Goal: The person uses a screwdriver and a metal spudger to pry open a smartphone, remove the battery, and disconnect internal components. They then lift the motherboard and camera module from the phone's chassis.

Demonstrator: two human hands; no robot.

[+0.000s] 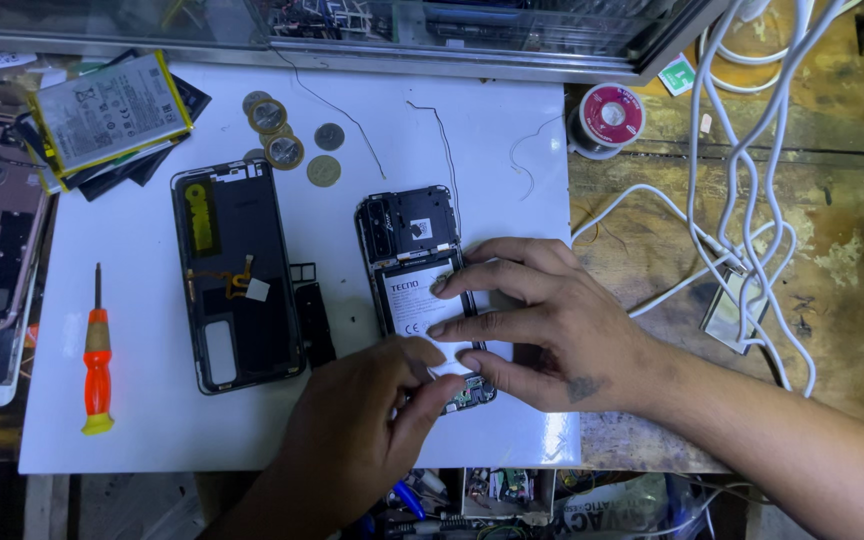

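opened phone (407,240) mid-mat | back cover (235,275) left of it | screwdriver (98,360) far left | coins (282,140) behind
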